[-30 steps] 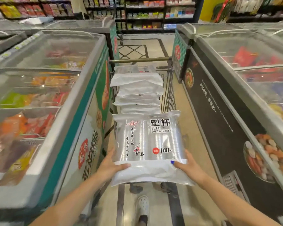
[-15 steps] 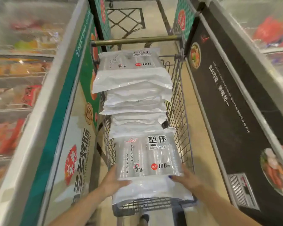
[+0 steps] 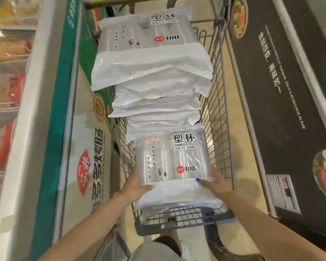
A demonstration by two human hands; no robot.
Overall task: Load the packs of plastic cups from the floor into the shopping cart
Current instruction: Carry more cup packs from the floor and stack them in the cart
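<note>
Hands, left (image 3: 135, 182) and right (image 3: 215, 182), grasp a pack of cups (image 3: 172, 161) at the shopping cart's (image 3: 184, 223) near end, below the stacked packs (image 3: 151, 61). Placing step; next, probably letting go.

One shopping cart (image 3: 217, 102) is standing in the aisle. About seven packs of plastic cups are lying in the cart, but the middle ones are squashed together, so the count is not sure. The top pack (image 3: 149, 34) is sitting at the far end of the cart, and the nearest pack (image 3: 174, 157) at its near end. Two hands, the left hand (image 3: 135, 182) and the right hand (image 3: 215, 182), are reaching into the cart. Two freezers are standing by the cart, one freezer (image 3: 45, 110) on its left and another freezer (image 3: 290, 91) on its right.
</note>
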